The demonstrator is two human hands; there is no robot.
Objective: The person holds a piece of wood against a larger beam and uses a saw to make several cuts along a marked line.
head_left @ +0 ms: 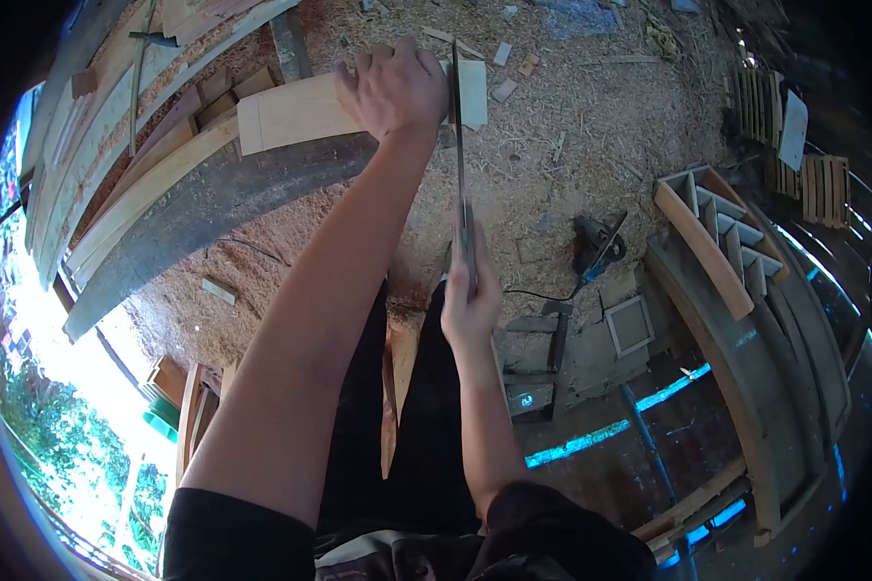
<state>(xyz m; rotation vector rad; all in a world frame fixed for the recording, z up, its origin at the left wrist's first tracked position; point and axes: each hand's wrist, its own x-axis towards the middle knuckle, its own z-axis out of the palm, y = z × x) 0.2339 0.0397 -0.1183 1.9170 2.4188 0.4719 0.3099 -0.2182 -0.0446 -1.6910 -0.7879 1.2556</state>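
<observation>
Sawdust and shavings all over the floor [591,145], with long planks [116,97] piled left of both hands. Left hand [392,89] is palm-down on a pale board [295,111], fingers bent over it. Just right of that hand, a saw [458,145] sits across the board near its end, handle end wrapped in the right hand [473,290]. Off to that hand's right there's a corded power tool [596,247], then a curved wooden shelf unit [722,228].
</observation>
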